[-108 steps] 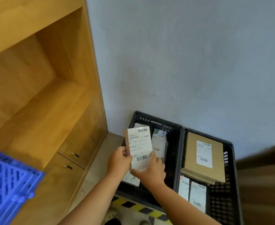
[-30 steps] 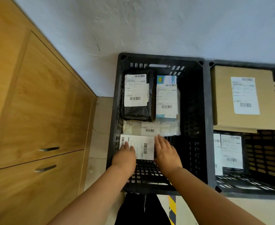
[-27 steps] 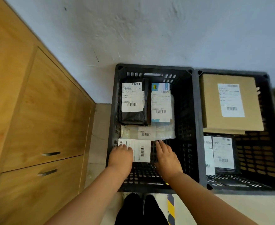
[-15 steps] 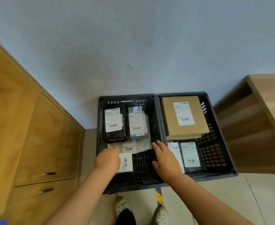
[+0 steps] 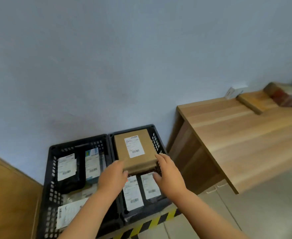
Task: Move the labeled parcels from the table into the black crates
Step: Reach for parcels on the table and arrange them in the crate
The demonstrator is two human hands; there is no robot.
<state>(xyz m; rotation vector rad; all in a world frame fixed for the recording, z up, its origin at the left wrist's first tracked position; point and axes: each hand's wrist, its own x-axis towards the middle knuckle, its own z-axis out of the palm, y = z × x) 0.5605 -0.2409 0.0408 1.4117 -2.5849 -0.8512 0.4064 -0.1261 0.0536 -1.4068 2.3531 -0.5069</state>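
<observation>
step: settle box, judged | how: press brown box level, clear of crate wall, label up | look: flat cardboard, white barcode label | where: rear of right crate, over two labeled parcels | left hand grip: spread, at box corner | right hand grip: spread, beside box edge | desk: right

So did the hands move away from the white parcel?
Yes. Both hands went right, from the left crate to the brown box in the right crate.
</observation>
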